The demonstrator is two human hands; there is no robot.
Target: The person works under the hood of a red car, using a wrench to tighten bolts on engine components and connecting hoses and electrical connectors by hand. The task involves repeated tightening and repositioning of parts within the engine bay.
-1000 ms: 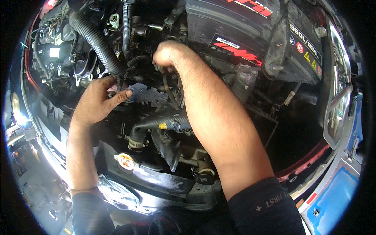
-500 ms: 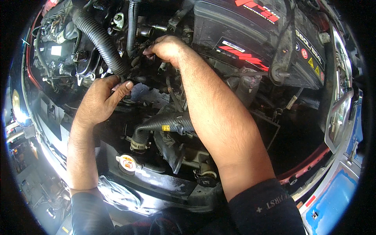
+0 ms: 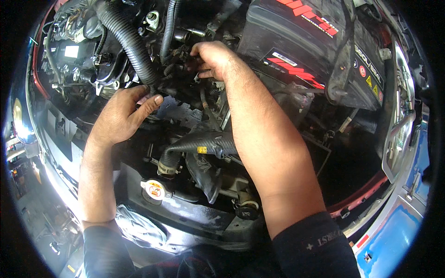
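Note:
My left hand [image 3: 121, 113] is closed at the lower end of a thick black corrugated conduit [image 3: 127, 39], around the dark wiring harness [image 3: 157, 88] there. Its thumb points right, and part of the grip is hidden. To the right, my right hand [image 3: 214, 60] reaches in beside the battery with fingers bent and apart, and I see nothing held in it. Dark connectors and cables [image 3: 174, 69] lie between the two hands. A thinner corrugated conduit [image 3: 168, 34] runs down toward them.
A large black battery [image 3: 289, 41] with red lettering stands at the far right under a metal bracket [image 3: 340, 78]. Nearer are a black radiator hose [image 3: 185, 143], a radiator cap [image 3: 154, 189] and a rag [image 3: 139, 227] on the front edge. The engine [image 3: 72, 53] is far left.
My right hand has drawn slightly away from the cables, its fingers spreading. My left hand stays at the harness. The engine bay appears shifted a little to the right in view.

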